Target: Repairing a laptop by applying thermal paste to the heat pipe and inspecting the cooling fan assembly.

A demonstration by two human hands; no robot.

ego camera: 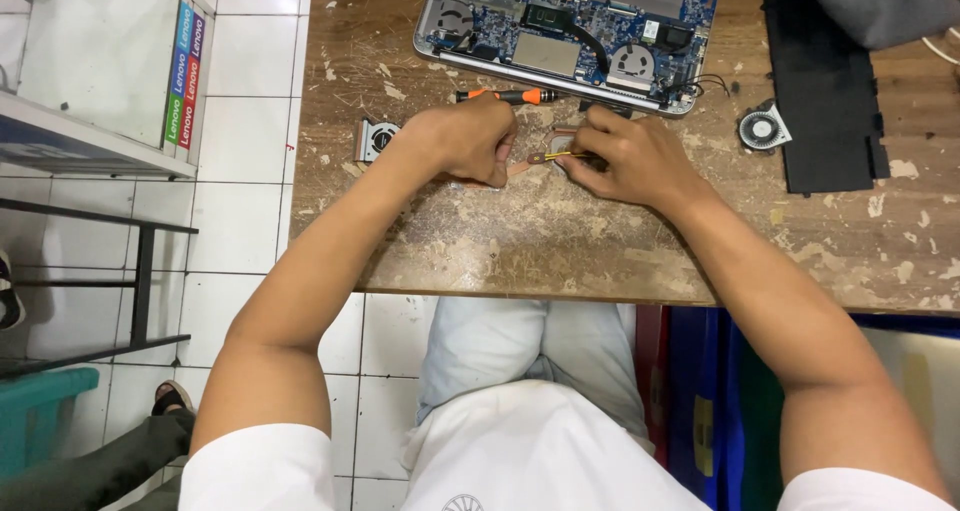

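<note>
Right hand (625, 156) pinching yellow tool (561, 155) (copper heatsink (540, 161) beneath)

I'm looking down on an electronics repair workshop. A laptop (568, 33) lies opened with its circuit board bare on a scarred, paint-flecked wooden workbench (600, 241), beside loose cooling fans (764, 129), a screwdriver (507, 96) and a glass display case (100, 66) over the tiled floor (245, 171).

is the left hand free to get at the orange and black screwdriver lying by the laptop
Probably yes: the screwdriver lies bare on the table just beyond the left hand, nothing between them. But that hand is pressing the copper heat pipe.
</note>
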